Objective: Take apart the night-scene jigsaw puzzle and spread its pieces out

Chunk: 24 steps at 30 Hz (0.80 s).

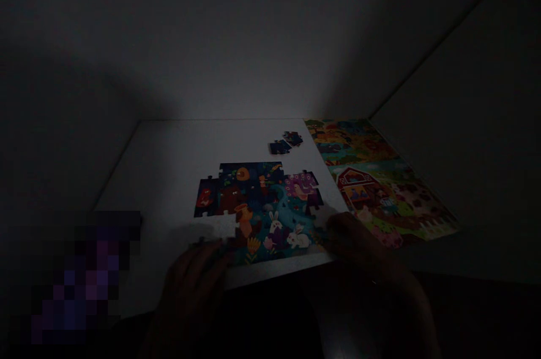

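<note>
Part-assembled dark-blue cardboard jigsaw puzzle [257, 195] laid flat on white tabletop [160, 178]. Judged light, stiff, easily parted; best taken by piece edges. Left hand [190, 286], right hand [363, 246] placed at near edge, dim; grasp cannot be told.

Honestly it's so dark in there that the left hand [190, 291] and right hand [363, 252] are basically silhouettes, both cut off by the bottom edge, so no telling if either one's gripping anything. They hide the near edge of the jigsaw puzzle [257, 207]. The two loose pieces [286, 143] are too small to make out, and that pixelated purple blob [80, 280] could be anything.
</note>
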Available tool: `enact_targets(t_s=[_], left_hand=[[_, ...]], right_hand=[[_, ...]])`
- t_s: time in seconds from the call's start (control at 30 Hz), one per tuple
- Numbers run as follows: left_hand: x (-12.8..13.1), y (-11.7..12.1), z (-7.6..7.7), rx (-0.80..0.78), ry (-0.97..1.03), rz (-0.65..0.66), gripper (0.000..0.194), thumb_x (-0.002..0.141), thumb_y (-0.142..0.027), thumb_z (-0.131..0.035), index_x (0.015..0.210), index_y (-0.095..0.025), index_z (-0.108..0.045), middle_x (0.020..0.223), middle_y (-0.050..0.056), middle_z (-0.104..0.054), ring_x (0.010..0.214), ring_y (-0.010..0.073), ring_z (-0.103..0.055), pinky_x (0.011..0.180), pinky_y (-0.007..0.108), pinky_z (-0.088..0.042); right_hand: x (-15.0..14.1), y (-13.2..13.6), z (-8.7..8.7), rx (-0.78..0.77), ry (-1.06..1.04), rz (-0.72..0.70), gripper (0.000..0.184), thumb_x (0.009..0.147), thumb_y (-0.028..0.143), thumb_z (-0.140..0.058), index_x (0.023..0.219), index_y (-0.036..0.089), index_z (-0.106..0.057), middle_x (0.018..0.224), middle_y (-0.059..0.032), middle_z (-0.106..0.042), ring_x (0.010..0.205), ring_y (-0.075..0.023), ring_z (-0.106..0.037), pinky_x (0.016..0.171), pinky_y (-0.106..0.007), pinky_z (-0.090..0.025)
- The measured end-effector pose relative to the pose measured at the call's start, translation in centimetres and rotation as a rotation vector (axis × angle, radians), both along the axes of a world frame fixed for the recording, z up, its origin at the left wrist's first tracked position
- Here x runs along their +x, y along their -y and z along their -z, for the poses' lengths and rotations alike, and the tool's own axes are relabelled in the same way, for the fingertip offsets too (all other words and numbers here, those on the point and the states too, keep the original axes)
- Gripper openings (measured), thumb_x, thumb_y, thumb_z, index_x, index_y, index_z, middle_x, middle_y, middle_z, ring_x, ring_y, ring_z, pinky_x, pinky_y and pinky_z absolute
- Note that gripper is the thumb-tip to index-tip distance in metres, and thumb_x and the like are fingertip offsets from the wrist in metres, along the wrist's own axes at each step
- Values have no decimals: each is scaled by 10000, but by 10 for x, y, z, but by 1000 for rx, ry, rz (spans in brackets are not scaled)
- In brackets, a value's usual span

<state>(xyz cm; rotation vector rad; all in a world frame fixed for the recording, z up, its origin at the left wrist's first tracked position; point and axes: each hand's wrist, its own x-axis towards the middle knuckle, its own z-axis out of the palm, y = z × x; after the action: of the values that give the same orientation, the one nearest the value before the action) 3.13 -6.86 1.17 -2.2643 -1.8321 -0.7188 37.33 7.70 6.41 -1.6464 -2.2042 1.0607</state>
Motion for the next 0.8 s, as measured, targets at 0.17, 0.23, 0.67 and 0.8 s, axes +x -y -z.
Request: enact_targets(t_s=[0.17, 0.23, 0.67, 0.8], left_hand=[[72, -20, -6, 19, 89, 166, 332, 975, -153, -445, 1237, -230, -635, 1317, 39, -649, 1280, 192, -521, 1073, 361, -439], [95, -30, -4, 35, 67, 193, 300, 993, -243, -459, 1233, -231, -638, 1345, 44, -637, 1295, 206, -515, 1092, 392, -419], [125, -47, 7, -39, -30, 158, 424, 966, -465, -526, 1349, -287, -568, 1465, 42, -549, 1356, 246, -477, 1111, 441, -386], [125, -46, 9, -45, -33, 160, 439, 966, -463, -525, 1369, -292, -553, 1491, 36, -523, 1368, 245, -464, 1117, 439, -375]], right_hand=[[-3, 1, 12, 6, -46, 129, 216, 828, 383, -580, 978, 231, -609, 962, -66, -659, 853, -226, -632, 725, -337, -504], [-4, 1, 18, 16, -83, 166, 235, 820, 396, -574, 979, 226, -606, 952, -65, -655, 846, -223, -627, 726, -340, -500], [-11, 6, 23, -152, -305, 333, 412, 789, 551, -604, 1026, 216, -597, 830, -38, -679, 703, -182, -605, 591, -287, -466], [-11, 4, 21, -166, -328, 330, 394, 755, 544, -631, 979, 220, -626, 801, -33, -672, 686, -182, -600, 576, -283, -457]])
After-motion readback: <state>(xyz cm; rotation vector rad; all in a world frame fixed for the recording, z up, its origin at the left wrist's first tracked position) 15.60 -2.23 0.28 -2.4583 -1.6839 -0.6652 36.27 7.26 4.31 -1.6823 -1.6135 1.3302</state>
